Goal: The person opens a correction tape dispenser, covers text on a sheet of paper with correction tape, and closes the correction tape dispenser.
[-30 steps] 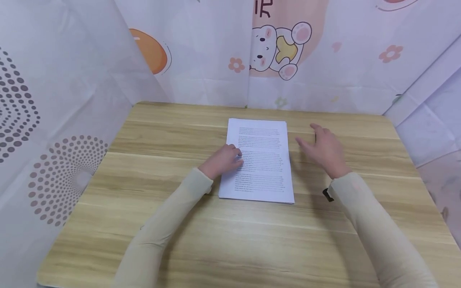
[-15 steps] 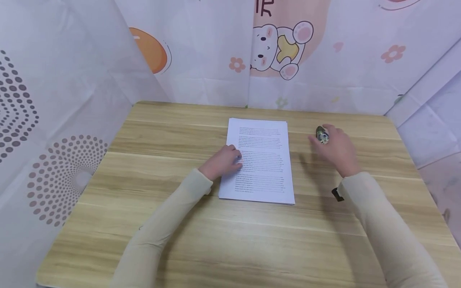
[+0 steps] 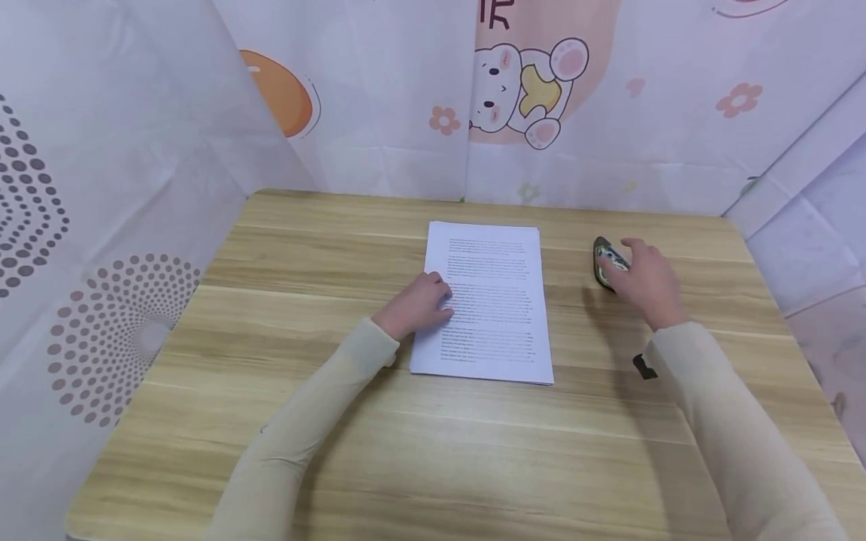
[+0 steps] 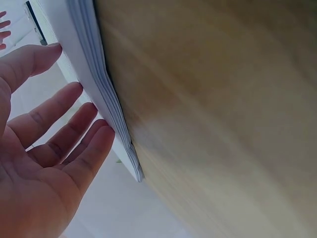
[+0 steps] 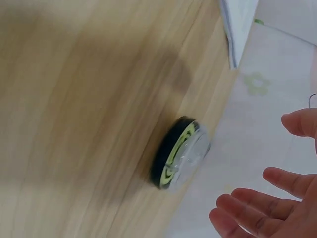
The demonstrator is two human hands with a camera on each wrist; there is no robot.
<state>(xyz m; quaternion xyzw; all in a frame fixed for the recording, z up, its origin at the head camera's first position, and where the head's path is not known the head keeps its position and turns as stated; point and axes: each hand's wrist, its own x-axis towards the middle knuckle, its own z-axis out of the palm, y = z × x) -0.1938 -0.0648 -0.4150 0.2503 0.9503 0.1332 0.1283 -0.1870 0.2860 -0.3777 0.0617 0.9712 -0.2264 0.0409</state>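
- Fingers of right hand apart, just off a small dark-and-green object.
- Left hand: fingers parted, tips at left edge of printed paper stack.
- Stack flat on wooden table, between the hands; object lies to its right.
- Pale sleeves, both arms.
- Patterned white curtain behind.

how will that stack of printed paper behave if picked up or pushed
The stack of printed paper will probably sag, since its layered edge looks bent in the left wrist view. It may fan apart, as no binding shows. Lying flat on the wood-grain table, it would likely slide rather than tip.
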